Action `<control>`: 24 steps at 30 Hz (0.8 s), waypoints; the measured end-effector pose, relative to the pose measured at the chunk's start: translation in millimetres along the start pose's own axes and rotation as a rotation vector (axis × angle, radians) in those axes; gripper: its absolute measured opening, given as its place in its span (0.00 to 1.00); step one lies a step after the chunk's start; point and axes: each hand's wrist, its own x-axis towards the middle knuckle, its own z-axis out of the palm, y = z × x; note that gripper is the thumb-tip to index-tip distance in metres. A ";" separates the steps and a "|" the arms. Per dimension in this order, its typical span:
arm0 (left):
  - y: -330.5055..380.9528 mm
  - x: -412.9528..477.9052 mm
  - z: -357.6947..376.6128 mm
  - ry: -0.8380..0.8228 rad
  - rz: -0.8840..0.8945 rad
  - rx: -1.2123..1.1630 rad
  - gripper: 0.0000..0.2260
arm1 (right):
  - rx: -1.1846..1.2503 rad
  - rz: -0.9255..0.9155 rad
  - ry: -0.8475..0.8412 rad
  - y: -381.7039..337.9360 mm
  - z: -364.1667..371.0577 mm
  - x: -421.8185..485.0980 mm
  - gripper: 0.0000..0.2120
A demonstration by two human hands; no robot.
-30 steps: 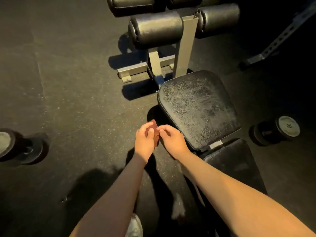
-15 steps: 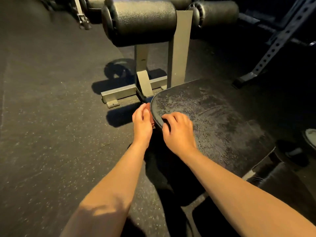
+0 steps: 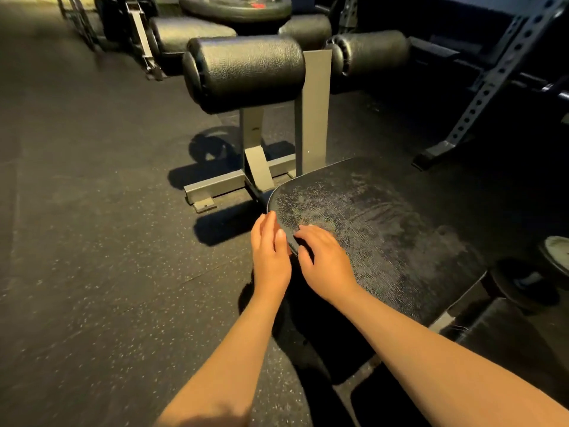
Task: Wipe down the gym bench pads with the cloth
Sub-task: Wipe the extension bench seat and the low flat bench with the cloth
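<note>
While both hands sit at the near-left corner of the seat pad (image 3: pixel 385 229), the step in hand looks like the very start of wiping: getting into place at the pad edge, no stroke across the top yet, judging by the dusty, mottled film over most of the surface.

Left hand (image 3: pixel 271 254): fingers straight and together, palm turned in against the side edge of the pad, grip apart. Right hand (image 3: pixel 328 263): fingers loosely bent with tips resting on the pad top, thumb dropping over the edge, not clamped on anything I can see.

The cloth is not plainly visible. It may be tucked between the left palm and the pad edge, but I can't tell.

Next move, as a judgement: get the cloth flat under one palm on top of the pad, then press and sweep from this corner toward the far right side in overlapping passes. The textured vinyl needs firm, even pressure. The other hand can steady the edge.

Still to do after that: the roller pad (image 3: pixel 246 72) ahead, its twin (image 3: pixel 369 53) to the right, and the back pad (image 3: pixel 508 334) at lower right.

A dumbbell (image 3: pixel 555 251) lies on the floor (image 3: pixel 107 241) by the bench's right side, clear of the wiping path.
</note>
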 end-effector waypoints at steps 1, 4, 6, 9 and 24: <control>2.7 10.4 0.4 0.000 -0.003 0.020 0.19 | -0.011 -0.011 -0.005 0.2 -1.1 -2.3 0.16; 11.9 37.4 5.5 0.000 0.007 0.112 0.18 | 0.007 -0.028 0.026 0.1 -1.4 2.0 0.14; 14.5 37.2 10.7 -0.004 -0.007 0.148 0.17 | 0.034 -0.028 0.029 0.4 -0.4 5.9 0.14; 17.7 17.8 12.4 -0.011 -0.013 0.132 0.17 | 0.074 -0.005 0.059 0.5 0.6 6.3 0.14; 21.4 -11.8 24.1 -0.010 -0.057 0.048 0.18 | 0.046 0.040 0.137 13.6 -10.0 -30.4 0.14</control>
